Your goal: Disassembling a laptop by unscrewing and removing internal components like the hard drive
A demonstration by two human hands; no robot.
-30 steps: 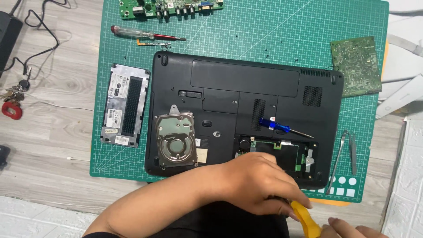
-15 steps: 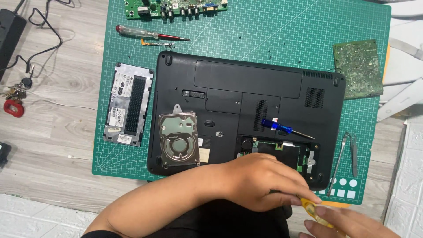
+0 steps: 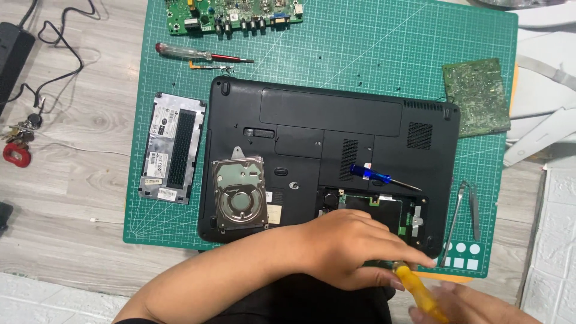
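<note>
Wood table (image 3: 78, 126) carries a green mat (image 3: 372, 54). Black laptop (image 3: 327, 150) lies bottom-up on the mat, near edge toward the person. Its drive bay is uncovered, silver drive (image 3: 240, 193) sitting in it at the left; an open bay with green board showing at the right. Silver cover (image 3: 171, 147) lies on the mat just left of the laptop. Long green board (image 3: 234, 13) at the mat's top edge, square green board (image 3: 477, 96) at the right edge, partly off the mat. Red screwdriver (image 3: 201, 55) lies above the laptop, apart from it. Blue screwdriver (image 3: 381, 177) rests on the laptop near the open bay. Tweezers (image 3: 465, 210) lie on the mat right of the laptop. Keys (image 3: 18, 141) and black cable (image 3: 57, 54) at far left on the table.

Left hand (image 3: 354, 249) reaches across the laptop's near right corner, fingers curled, fingertips touching the yellow tool (image 3: 417, 291). Right hand (image 3: 474, 306) at the bottom edge, mostly cropped, grips the yellow tool's lower end. Tool tip meets the laptop edge under the left fingers; exact contact hidden.
</note>
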